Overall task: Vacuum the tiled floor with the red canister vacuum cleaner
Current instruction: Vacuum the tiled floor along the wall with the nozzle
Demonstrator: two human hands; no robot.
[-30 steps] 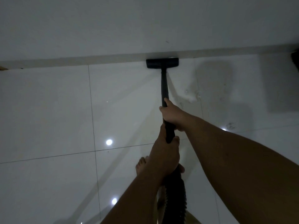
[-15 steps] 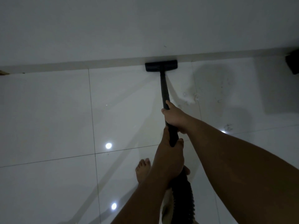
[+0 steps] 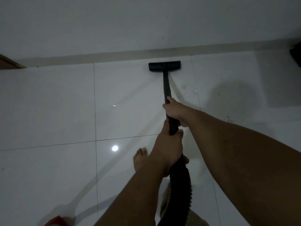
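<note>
Two hands [image 3: 175, 111] [image 3: 166, 149] on one wand [image 3: 167, 88].

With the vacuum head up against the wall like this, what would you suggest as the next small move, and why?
Probably sweep the floor head a little to the right along the baseboard. It already sits at the wall, both the right hand and left hand grip the wand, and pale specks lie on the tiles just right of it.
</note>
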